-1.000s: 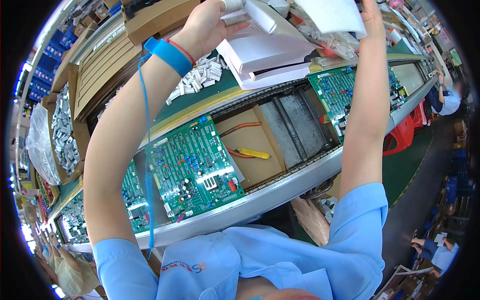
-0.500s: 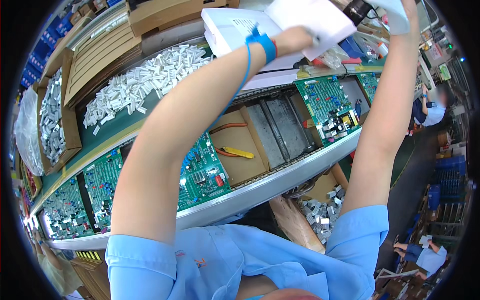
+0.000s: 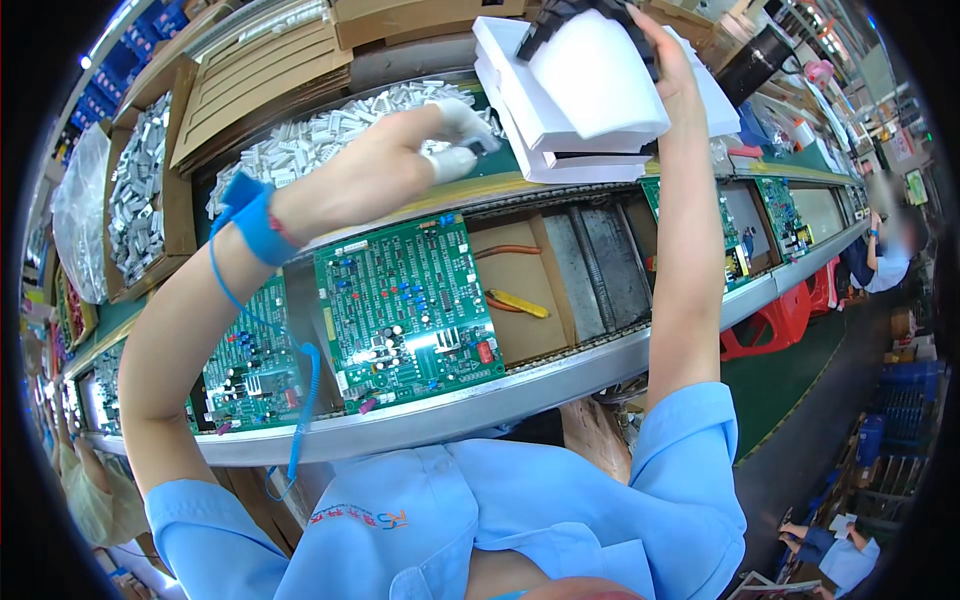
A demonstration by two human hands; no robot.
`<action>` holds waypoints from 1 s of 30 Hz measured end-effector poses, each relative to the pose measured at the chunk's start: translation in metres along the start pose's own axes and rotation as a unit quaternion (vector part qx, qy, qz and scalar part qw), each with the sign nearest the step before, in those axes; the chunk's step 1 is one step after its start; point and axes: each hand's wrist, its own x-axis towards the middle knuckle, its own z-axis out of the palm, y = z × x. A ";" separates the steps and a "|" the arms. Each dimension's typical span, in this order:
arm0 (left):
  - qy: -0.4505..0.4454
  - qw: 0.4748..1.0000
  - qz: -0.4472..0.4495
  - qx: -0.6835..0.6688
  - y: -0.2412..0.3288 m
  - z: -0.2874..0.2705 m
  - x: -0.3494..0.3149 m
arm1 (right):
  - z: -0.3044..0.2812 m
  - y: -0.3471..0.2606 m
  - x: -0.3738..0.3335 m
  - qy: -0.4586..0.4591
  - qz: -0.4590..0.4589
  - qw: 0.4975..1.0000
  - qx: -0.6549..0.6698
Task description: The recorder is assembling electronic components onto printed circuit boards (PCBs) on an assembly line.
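Observation:
My left hand [image 3: 385, 165] is above the front of a heap of small white parts [image 3: 300, 145]. White covers sit on its fingertips, and thumb and forefinger are apart; whether a small part touches the fingertips is unclear. A blue wrist strap [image 3: 255, 222] with a coiled cord is on that wrist. At the far side, my right hand [image 3: 668, 62] grips the edge of a black ridged piece [image 3: 560, 22] with a white sheet-like surface [image 3: 598, 85] in front. Both are above a stack of white boxes [image 3: 520, 110]. A populated green circuit board [image 3: 405, 310] lies below my left hand.
More circuit boards [image 3: 250, 370] line the rail [image 3: 560, 375]. Orange-handled and yellow-handled tools [image 3: 520, 303] lie in a cardboard tray beside the near board. A carton of grey parts [image 3: 145, 190] stands at left. A black cylinder [image 3: 755, 65] stands at right; a red stool [image 3: 775, 325] is below.
My left hand has moved left from the white boxes to the heap of white parts. My right hand has come left, bringing the black ridged piece and white sheet above the boxes.

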 end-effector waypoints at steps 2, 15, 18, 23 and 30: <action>0.036 0.999 -0.017 -0.013 -0.010 -0.013 -0.016 | -0.005 0.014 0.000 0.019 -0.004 1.000 0.019; 0.042 0.993 -0.065 -0.088 -0.018 -0.031 -0.049 | -0.005 0.035 0.009 0.195 -0.086 0.817 -0.536; 0.062 0.985 -0.074 -0.145 -0.011 -0.034 -0.064 | -0.005 0.024 0.010 0.191 -0.111 0.705 -0.674; 0.062 0.988 -0.069 -0.123 -0.010 -0.042 -0.073 | -0.004 0.028 0.051 0.126 -0.187 0.698 -0.679; 0.098 0.983 -0.083 -0.130 -0.005 -0.046 -0.112 | 0.059 0.042 0.098 0.062 -0.086 0.672 -0.733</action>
